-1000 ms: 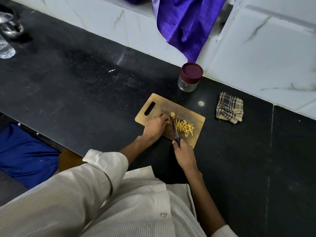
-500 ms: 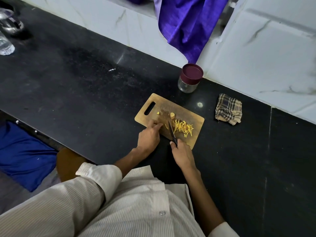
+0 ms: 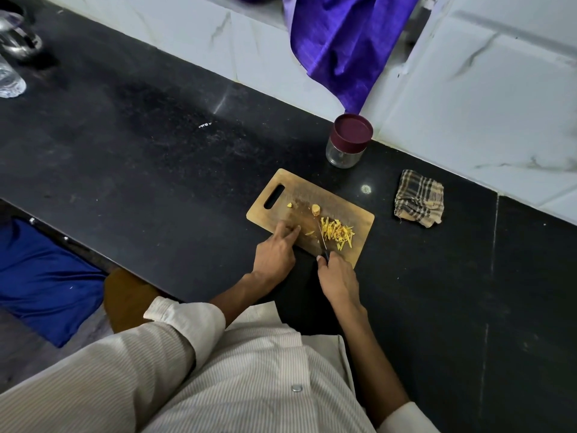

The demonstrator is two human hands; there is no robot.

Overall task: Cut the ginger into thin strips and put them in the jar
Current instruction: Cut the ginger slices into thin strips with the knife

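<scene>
A wooden cutting board (image 3: 340, 198) lies on the black counter. On its right half sits a pile of yellow ginger strips (image 3: 338, 234). A small ginger chunk (image 3: 315, 209) and a tiny scrap (image 3: 290, 205) lie farther back. My right hand (image 3: 335, 276) grips the handle of a knife (image 3: 322, 237), whose blade lies just left of the pile. My left hand (image 3: 276, 253) rests its fingertips on the board's near left part, holding nothing. The glass jar (image 3: 345, 154), closed with a maroon lid, stands behind the board near the wall.
A folded checked cloth (image 3: 418, 203) lies right of the board. A purple cloth (image 3: 340, 42) hangs down the tiled wall above the jar. Glassware (image 3: 11, 76) stands at the far left of the counter. A blue cloth (image 3: 40, 276) lies below the counter edge.
My left hand has let go of the ginger chunk and drawn back toward me to the board's near edge. The knife has shifted slightly toward the pile.
</scene>
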